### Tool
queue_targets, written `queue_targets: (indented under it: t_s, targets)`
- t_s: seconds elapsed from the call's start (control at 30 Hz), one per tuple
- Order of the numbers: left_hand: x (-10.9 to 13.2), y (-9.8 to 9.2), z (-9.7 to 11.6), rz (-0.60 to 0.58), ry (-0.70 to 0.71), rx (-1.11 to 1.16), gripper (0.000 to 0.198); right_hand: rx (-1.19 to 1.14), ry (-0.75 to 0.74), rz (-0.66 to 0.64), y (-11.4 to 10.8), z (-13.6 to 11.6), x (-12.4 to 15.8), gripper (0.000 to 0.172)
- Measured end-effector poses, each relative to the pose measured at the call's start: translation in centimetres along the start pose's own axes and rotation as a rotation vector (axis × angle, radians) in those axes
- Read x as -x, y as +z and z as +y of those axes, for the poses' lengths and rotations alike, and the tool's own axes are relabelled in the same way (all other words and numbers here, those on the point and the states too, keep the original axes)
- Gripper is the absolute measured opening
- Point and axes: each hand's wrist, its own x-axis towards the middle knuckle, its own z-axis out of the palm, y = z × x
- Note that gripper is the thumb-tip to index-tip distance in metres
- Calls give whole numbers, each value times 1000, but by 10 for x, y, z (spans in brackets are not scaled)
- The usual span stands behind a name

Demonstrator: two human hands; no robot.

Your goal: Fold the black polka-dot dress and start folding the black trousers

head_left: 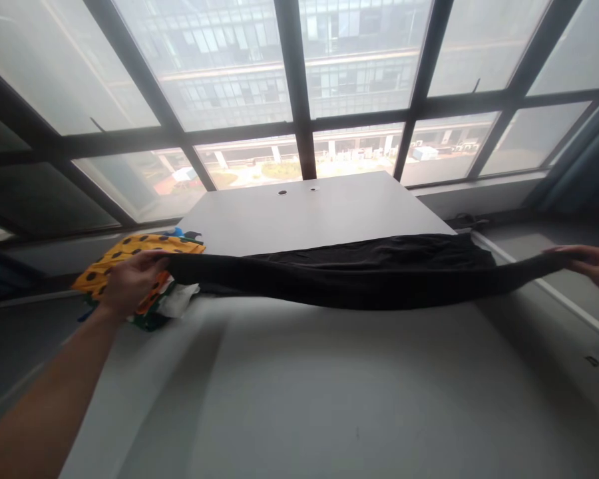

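A long black cloth garment [369,289] stretches across the view between my two hands; its exact kind does not show. My left hand [132,283] pinches its left end, close to a pile of bright clothes. At the far right my right hand [592,266] is closed on the opposite end, partly cut off by the frame edge. The near edge sags in the middle, raised off the white table [359,392]. Behind it, the rest of the black fabric lies on the tabletop.
A pile of clothes [124,256], yellow with dark dots on top, sits at the table's left edge. Two small round holes [282,193] mark the table's far part. Large framed windows [299,133] stand beyond it. A blue-grey curtain [579,166] hangs at the right.
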Motion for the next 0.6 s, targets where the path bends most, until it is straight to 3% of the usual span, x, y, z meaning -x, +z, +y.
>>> queue_targets:
  t_s: [0.1,0.17,0.4,0.6]
  targets:
    - [-26,16,-4,-33,33,-77,48,-306,73,15,20,-21,-21,14]
    - [-42,30,-6,-38,52,-182,47,-371,97,74,40,-36,-34,15]
    - [-81,83,-2,-140,46,-479,37,-229,55,73,113,-59,-78,20]
    - [-95,109,-11,-231,-18,-390,15,-158,77,90,136,-56,-97,18]
